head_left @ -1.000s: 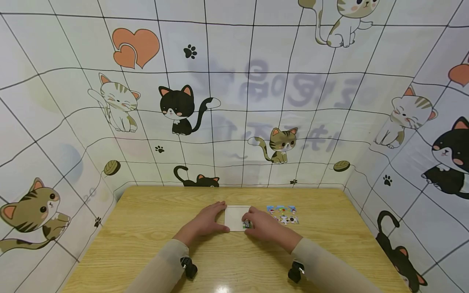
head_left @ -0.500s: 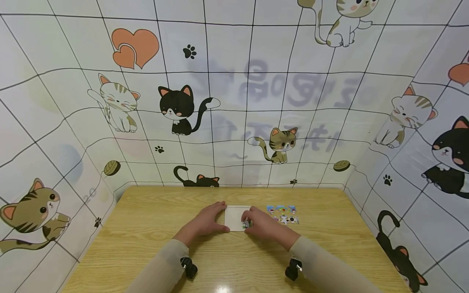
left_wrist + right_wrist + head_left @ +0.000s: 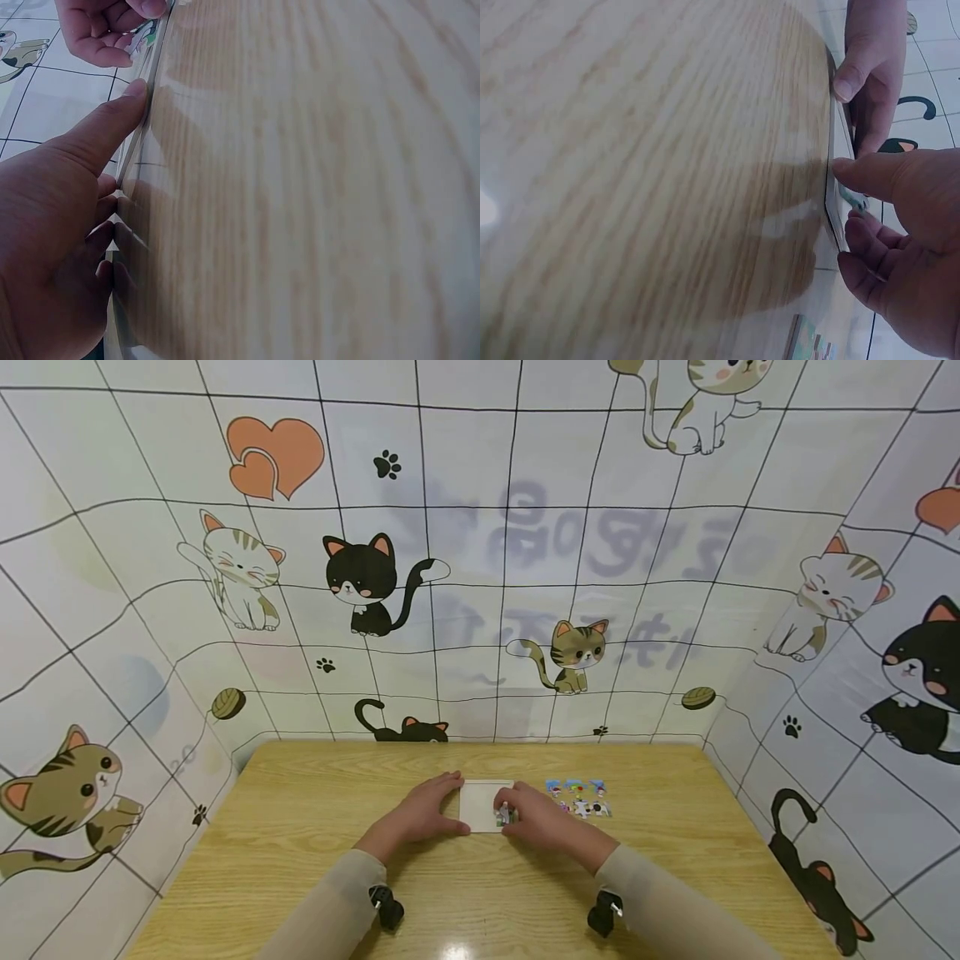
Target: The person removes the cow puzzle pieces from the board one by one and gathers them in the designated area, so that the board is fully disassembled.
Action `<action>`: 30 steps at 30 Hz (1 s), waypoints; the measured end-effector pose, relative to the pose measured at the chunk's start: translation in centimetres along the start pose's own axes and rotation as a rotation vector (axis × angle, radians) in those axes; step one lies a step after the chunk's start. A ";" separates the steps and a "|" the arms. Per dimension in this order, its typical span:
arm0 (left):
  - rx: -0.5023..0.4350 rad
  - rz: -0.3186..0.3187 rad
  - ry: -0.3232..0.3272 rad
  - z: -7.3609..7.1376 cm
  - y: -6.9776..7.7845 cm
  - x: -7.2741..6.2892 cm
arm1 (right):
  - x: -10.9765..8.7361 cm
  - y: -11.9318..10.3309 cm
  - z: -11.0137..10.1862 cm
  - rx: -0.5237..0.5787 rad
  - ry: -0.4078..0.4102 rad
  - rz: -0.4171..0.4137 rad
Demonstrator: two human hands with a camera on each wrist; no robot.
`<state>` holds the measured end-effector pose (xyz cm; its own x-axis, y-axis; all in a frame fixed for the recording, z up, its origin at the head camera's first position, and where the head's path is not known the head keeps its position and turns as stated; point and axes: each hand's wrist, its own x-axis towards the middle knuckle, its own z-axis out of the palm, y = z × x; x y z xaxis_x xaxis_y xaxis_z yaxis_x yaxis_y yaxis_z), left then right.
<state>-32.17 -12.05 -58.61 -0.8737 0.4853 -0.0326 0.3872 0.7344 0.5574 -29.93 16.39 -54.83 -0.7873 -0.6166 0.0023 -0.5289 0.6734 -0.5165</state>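
Note:
A small white puzzle tray (image 3: 477,802) lies on the wooden table between both hands. My left hand (image 3: 420,812) rests at its left side, thumb at the near corner and fingers reaching to the far corner. In the left wrist view the left thumb (image 3: 105,124) lies straight along the tray's edge. My right hand (image 3: 543,820) pinches a puzzle piece (image 3: 503,814) with a grey and green print over the tray's near right corner. From the right wrist, the right thumb (image 3: 874,172) is at the tray's near edge and the other fingers curl beside the piece (image 3: 853,198).
Several colourful puzzle pieces (image 3: 576,788) lie in two rows just right of the tray, partly behind the right hand. The wooden table (image 3: 315,793) ends at a cat-print cloth wall (image 3: 480,610). Each forearm carries a black wrist camera (image 3: 387,907).
The right hand shifts only slightly at the tray's near right corner, and the puzzle piece under its fingers shows a little more. The left hand stays where it was.

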 end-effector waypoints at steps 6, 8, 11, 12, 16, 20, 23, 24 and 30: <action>0.005 0.001 0.004 0.0 -0.1 -0.1 | 0.4 0.9 -0.2 -0.008 -0.030 -0.036; 0.006 -0.001 0.002 0.1 0.0 -0.1 | 0.5 1.1 -0.3 0.000 -0.040 -0.038; 0.005 -0.004 0.001 0.1 0.0 -0.1 | 0.7 1.2 -0.5 0.011 -0.042 -0.053; 0.006 -0.006 0.000 0.0 0.0 -0.1 | 0.8 1.3 -0.5 0.013 -0.043 -0.057; -0.004 -0.006 0.002 -0.1 0.2 -0.2 | 0.8 1.3 -0.6 0.022 -0.043 -0.056; -0.002 -0.006 0.000 -0.1 0.2 -0.1 | 0.6 1.4 -0.5 -0.001 -0.030 -0.057; 0.006 -0.007 -0.001 -0.1 0.2 -0.1 | 0.4 1.4 -0.5 -0.020 -0.012 -0.058; 0.008 -0.007 -0.001 -0.1 0.2 -0.1 | 0.3 1.4 -0.5 -0.022 -0.005 -0.059; 0.004 0.003 0.005 -0.1 0.3 -0.2 | -0.4 1.2 -0.8 0.027 0.039 -0.045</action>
<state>-31.91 -12.01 -58.31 -0.8740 0.4852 -0.0264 0.3910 0.7346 0.5545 -30.50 17.70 -54.79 -0.7752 -0.6290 0.0593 -0.5555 0.6339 -0.5381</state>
